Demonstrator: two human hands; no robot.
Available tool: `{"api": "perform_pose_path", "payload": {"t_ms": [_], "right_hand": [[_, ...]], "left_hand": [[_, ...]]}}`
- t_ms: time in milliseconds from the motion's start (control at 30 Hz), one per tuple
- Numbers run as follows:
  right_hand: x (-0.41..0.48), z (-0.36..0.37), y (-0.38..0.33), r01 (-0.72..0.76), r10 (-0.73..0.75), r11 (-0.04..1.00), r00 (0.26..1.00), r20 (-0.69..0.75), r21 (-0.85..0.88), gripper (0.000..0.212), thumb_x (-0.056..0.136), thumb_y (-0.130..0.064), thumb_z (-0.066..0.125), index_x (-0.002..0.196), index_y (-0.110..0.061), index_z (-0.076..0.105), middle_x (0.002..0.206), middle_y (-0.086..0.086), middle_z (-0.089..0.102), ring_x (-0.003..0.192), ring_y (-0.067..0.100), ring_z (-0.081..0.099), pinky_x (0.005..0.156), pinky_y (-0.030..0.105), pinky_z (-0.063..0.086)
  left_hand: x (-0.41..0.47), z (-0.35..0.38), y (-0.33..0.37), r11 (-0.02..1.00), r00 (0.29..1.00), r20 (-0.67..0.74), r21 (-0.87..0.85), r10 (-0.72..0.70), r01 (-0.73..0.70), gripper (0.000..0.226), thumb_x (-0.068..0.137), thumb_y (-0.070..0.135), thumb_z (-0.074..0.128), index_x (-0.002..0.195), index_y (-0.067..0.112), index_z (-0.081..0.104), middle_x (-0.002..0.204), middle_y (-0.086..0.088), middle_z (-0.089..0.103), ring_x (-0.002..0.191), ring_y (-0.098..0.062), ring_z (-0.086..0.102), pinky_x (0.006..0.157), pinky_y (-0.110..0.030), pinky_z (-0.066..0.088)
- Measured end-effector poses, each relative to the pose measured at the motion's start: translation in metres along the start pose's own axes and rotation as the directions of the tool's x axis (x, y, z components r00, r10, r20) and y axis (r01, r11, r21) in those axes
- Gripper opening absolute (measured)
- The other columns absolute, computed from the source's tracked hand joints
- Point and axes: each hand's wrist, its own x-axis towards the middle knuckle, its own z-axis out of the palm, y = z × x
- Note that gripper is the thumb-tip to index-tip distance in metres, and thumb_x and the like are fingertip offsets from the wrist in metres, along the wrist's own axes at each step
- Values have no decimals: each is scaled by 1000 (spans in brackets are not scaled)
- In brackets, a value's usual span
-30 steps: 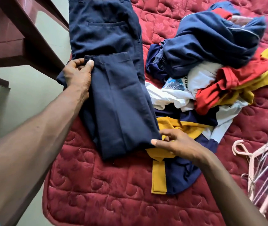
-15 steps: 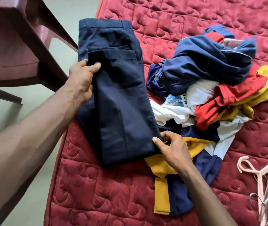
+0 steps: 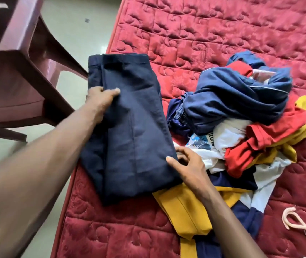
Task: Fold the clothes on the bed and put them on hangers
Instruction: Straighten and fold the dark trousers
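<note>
Right hand (image 3: 186, 165) grips trousers (image 3: 133, 127) beside heaped clothes (image 3: 241, 101).

Home bedroom: red quilted mattress (image 3: 213, 34), heaped clothes (image 3: 241, 101), plastic chair (image 3: 14, 86).

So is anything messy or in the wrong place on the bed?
Yes. The unfolded clothes pile lies crumpled and tangled beside the folded navy trousers, and the trousers' left edge hangs past the mattress edge. Nothing looks torn or spilled.

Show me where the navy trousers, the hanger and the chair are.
navy trousers (image 3: 130, 127), head view, middle of the folded top layer.
hanger (image 3: 284, 217), head view, curve of its hook, bottom right.
chair (image 3: 12, 86), head view, its maroon seat.
</note>
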Motion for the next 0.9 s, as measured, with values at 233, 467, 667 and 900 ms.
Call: {"api": "perform_pose_path", "payload": {"t_ms": [233,467,667,900], "right_hand": [[-5,12,0,-8,-26,972,990,-142,-233,30,85,-43,77,111,-32,69,92,-15,75,87,-1,69,83,35,57],[-4,28,-10,-100,34,941,978,-204,-324,52,72,-71,66,97,-26,69,99,-3,70,95,19,66,85,40,55],[-13,38,-11,-275,292,953,945,-150,126,52,72,-41,87,112,-22,61,114,4,69,96,18,70,72,37,58],[-26,58,-9,-279,402,649,916,-7,708,54,83,3,76,130,-15,58,121,11,73,84,25,73,63,36,58]], "left_hand": [[22,-7,16,976,971,-103,-3,216,-218,22,69,42,75,80,24,70,86,3,75,77,-15,65,82,-43,61],[7,-19,-10,994,993,-90,92,73,-64,41,77,44,76,106,16,75,102,4,75,100,-19,72,89,-32,60],[-120,-31,-84,943,983,-103,314,150,-111,52,89,47,74,132,24,55,121,-2,71,114,-26,66,95,-34,47],[-213,-42,-142,945,991,-132,322,-15,57,61,87,47,79,136,24,51,115,-8,70,110,-34,67,89,-38,47]]}}
